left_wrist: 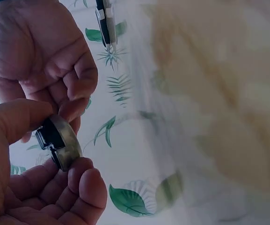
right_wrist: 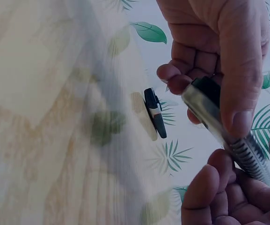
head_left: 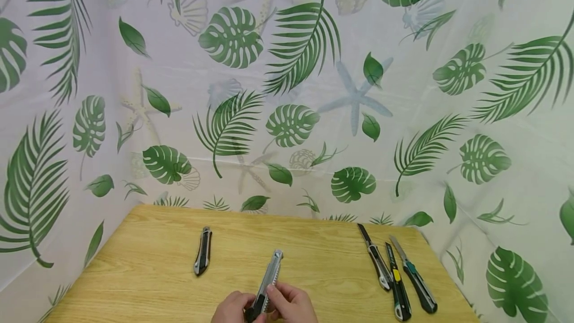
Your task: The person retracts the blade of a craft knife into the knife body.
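A silver and black snap-off utility knife (head_left: pixel 271 274) is tilted up above the near middle of the table, between both hands. My left hand (head_left: pixel 231 308) grips its lower black end. Beside it, my right hand (head_left: pixel 296 305) pinches the knife's ridged side, thumb on top. Seen end-on in the left wrist view, the knife's metal body (left_wrist: pixel 69 146) lies between thumb and fingers. The right wrist view shows its rounded metal tip (right_wrist: pixel 198 105) and a row of ridges (right_wrist: pixel 247 154) along the edge. No blade shows sticking out of it.
On the wooden table (head_left: pixel 152 248), a black and silver utility knife (head_left: pixel 204 250) lies at left. At right lie a silver-black knife (head_left: pixel 378 263), one with a yellow slider (head_left: pixel 396 278) and one with a teal slider (head_left: pixel 417 278), blades extended. Leaf-printed sheeting (head_left: pixel 296 178) surrounds the table.
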A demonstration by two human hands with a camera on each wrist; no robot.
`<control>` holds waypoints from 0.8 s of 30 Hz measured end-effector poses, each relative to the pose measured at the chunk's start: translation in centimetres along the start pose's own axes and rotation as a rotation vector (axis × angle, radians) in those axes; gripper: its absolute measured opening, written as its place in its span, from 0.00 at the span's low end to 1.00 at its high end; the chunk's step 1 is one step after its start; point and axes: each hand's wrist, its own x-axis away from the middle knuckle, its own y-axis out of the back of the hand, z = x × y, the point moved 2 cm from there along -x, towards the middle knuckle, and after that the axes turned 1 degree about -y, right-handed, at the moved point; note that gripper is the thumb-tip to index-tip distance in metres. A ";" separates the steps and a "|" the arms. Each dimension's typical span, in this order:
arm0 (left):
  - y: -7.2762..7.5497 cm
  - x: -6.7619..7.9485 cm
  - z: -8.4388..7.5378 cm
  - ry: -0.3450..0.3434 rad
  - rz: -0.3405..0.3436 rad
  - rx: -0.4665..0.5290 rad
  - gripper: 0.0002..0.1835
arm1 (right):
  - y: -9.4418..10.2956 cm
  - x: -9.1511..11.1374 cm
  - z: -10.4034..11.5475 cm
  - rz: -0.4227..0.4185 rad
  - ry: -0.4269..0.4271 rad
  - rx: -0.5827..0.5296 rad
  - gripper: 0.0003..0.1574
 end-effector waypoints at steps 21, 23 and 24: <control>2.7 -9.9 1.4 0.230 -0.081 -0.327 0.19 | 0.0 -0.9 -1.1 -0.008 -0.110 0.127 0.27; 2.5 -10.5 1.7 0.225 -0.083 -0.354 0.20 | 0.0 -1.0 -1.1 -0.009 -0.111 0.128 0.27; 2.4 -10.8 1.9 0.226 -0.082 -0.364 0.20 | 0.1 -1.1 -1.2 -0.010 -0.113 0.126 0.26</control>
